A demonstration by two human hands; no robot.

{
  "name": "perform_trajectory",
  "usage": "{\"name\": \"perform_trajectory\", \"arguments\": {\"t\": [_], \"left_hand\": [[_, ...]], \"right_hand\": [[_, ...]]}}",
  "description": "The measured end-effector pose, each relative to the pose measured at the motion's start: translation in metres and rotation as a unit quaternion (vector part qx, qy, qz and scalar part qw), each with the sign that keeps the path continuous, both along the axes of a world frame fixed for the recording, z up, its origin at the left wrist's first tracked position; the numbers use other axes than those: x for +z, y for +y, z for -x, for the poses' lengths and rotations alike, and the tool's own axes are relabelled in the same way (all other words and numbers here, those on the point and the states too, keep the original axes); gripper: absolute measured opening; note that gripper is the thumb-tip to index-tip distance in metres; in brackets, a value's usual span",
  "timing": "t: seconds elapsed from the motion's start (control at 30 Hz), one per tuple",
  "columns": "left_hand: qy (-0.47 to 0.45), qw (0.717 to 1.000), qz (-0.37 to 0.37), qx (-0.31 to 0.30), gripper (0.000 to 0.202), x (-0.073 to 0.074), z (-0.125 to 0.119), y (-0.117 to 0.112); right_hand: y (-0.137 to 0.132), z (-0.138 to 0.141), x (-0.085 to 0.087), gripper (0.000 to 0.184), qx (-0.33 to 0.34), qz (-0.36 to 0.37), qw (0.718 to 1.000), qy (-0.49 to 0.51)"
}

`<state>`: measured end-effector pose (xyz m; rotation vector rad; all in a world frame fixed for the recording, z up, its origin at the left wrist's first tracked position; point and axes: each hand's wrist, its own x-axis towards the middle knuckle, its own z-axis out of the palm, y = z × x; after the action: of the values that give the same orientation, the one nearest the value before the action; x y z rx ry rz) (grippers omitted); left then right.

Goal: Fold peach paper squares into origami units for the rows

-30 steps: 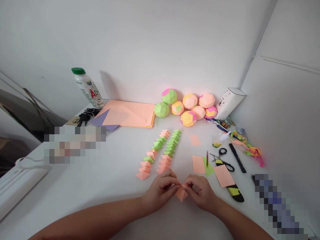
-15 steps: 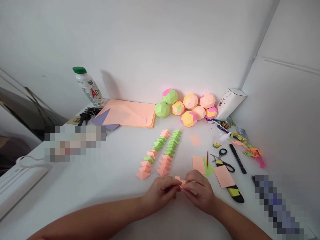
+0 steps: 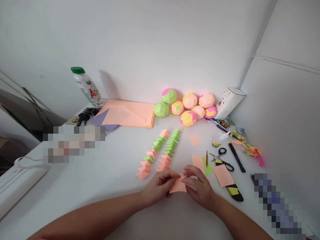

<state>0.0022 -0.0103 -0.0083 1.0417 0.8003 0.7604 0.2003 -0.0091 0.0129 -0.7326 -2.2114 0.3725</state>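
Note:
My left hand (image 3: 156, 188) pinches a small peach paper piece (image 3: 178, 186) between thumb and fingers, near the front of the table. My right hand (image 3: 203, 190) is at the paper's right edge with its fingers curved and apart. Its fingertips overlap the paper, but whether they press on it is unclear. Just beyond the hands run two rows of folded paper units, a left row (image 3: 150, 155) in peach and green and a right row (image 3: 172, 146) green at the back and peach in front. My left hand partly hides the right row's near end.
Faceted paper balls (image 3: 188, 118) lie by the wall, beside large peach sheets (image 3: 125, 111) and a bottle (image 3: 86, 86). On the right are cut paper (image 3: 223, 175), scissors (image 3: 222, 151), a utility knife (image 3: 235, 192), a black pen-like tool (image 3: 237, 157) and a glue bottle (image 3: 220, 139).
The paper now lies flatter and shows a broad face between my hands. My right fingers have spread from their pinch, while my left hand keeps its hold. The view has shifted slightly.

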Motion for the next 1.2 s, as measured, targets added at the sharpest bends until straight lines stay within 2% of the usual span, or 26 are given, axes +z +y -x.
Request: {"name": "perform_trajectory", "arguments": {"t": [0.07,0.13,0.23,0.3,0.43,0.53,0.57,0.67,0.77,0.83,1.07,1.2], "left_hand": [[0.002,1.0,0.004,-0.022,0.037,0.003,0.003,0.001],[-0.003,0.998,-0.026,-0.051,0.042,0.008,0.006,0.001],[-0.028,0.989,-0.125,-0.077,0.055,0.012,0.008,0.0],[-0.036,0.986,-0.147,-0.071,0.051,0.011,0.007,0.0],[0.001,0.995,-0.085,-0.045,0.036,0.005,0.002,0.001],[0.01,0.998,-0.053,-0.044,0.034,0.001,0.0,0.002],[0.006,0.998,-0.048,-0.049,0.033,0.001,0.0,0.003],[-0.019,0.999,-0.028,-0.036,0.031,-0.001,-0.001,0.004],[-0.047,0.999,-0.007,0.008,0.046,-0.003,-0.002,0.002],[-0.051,0.999,-0.011,0.011,0.05,-0.004,-0.002,0.0],[-0.022,0.998,-0.051,-0.001,0.041,-0.003,0.0,-0.001],[-0.036,0.996,-0.077,-0.015,0.034,-0.004,-0.001,0.0]], "right_hand": [[0.002,0.0,0.002,0.023,0.02,0.012,1.0,0.007],[0.003,0.001,0.006,0.019,0.038,0.055,0.997,0.03],[0.002,0.003,0.011,0.015,0.01,0.172,0.983,0.066],[0.001,0.003,0.013,0.019,-0.021,0.263,0.962,0.075],[-0.002,0.003,0.01,0.029,-0.03,0.423,0.901,0.09],[-0.003,0.002,0.003,0.022,-0.04,0.489,0.861,0.136],[-0.003,0.002,0.001,0.019,-0.047,0.501,0.849,0.161],[-0.003,0.002,-0.002,0.03,-0.055,0.517,0.826,0.217],[-0.003,0.002,-0.002,0.022,-0.056,0.515,0.83,0.208],[-0.002,0.002,-0.002,0.019,-0.059,0.512,0.834,0.2],[-0.002,0.004,-0.001,0.014,-0.065,0.502,0.84,0.195],[-0.003,0.003,-0.003,0.013,-0.063,0.498,0.842,0.198]]}}
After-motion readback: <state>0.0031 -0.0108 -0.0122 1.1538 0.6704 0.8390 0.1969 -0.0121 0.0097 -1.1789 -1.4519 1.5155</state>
